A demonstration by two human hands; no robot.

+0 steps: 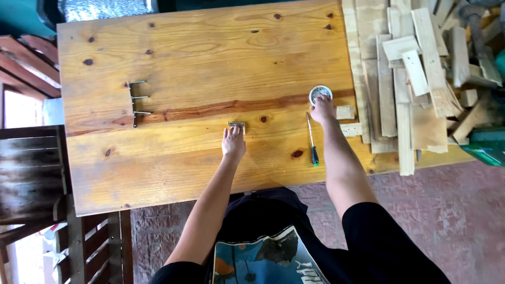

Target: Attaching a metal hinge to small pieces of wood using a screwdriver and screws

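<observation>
My left hand (233, 143) lies flat on the wooden tabletop (200, 63), fingers stretched out and together, their tips touching a small metal bracket (237, 125) that sits near the middle of the board. The hand presses on it rather than grips it; nothing is closed around the piece. My right hand (322, 109) reaches farther out and to the right, its fingers bent down at the near edge of a small round tin (320, 92), pale inside. I cannot tell whether those fingertips pinch anything from it. My two hands are well apart.

Just near of my right hand, a screwdriver (312, 141) with a thin shaft and a dark green handle lies on the tabletop, handle toward me. Two small pale wood blocks (345, 112) rest just right of my right wrist. Far off to the left lies a metal hook rack (135, 101) with three prongs pointing right. At the right end of the tabletop is a pile of scrap wood strips (415, 73), lying loosely across one another. Dark slatted chairs (31, 173) stand to the left of the tabletop.
</observation>
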